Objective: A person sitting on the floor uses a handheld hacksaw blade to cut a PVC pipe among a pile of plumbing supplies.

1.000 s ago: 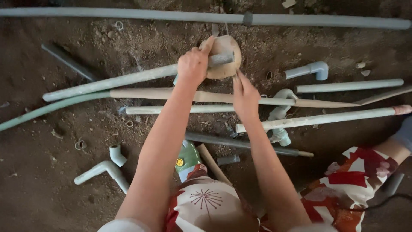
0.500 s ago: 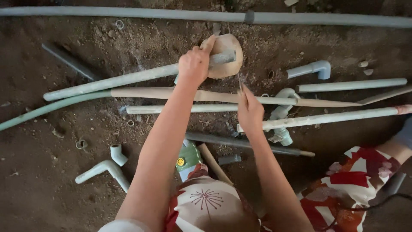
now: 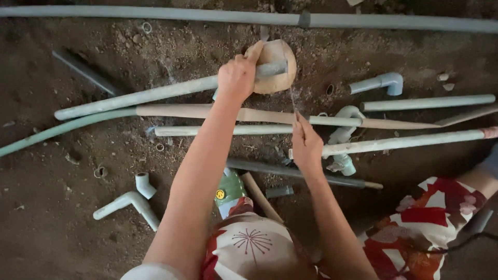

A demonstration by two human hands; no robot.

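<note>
Grey pipe (image 3: pixel 155 94) lies slantwise on the dirt floor (image 3: pixel 62 218), its left end low and far out to the left, its right end resting on a round tan stone (image 3: pixel 277 78) near the top middle of the view. Below its left part runs a green hose (image 3: pixel 57 129), curving off the left edge, and lower left sits a white elbow-jointed pipe piece (image 3: pixel 127 203) with a short elbow fitting (image 3: pixel 144 184) just beside it. The left hand (image 3: pixel 237 78) is closed around the grey pipe just short of the stone, fingers wrapped over the top and thumb raised against the stone's edge. Beneath that hand a long tan wooden stick (image 3: pixel 259 115) and a thinner white pipe (image 3: pixel 218 130) lie roughly level across the floor. The right hand (image 3: pixel 306 145) hovers lower and further right, fingers pinched together around a thin upright blade-like thing (image 3: pixel 295 111); what it is cannot be told. Just right of this hand stands a cluster of white pipe fittings (image 3: pixel 345 140), touching a long white pipe (image 3: pixel 410 140) that runs to the right edge. A dark grey pipe (image 3: pixel 306 176) lies below the right hand. Further right, a pale elbow pipe (image 3: pixel 378 83) and another straight pale pipe (image 3: pixel 428 102) lie apart, and a long grey pipe (image 3: pixel 249 17) spans the top.
</note>
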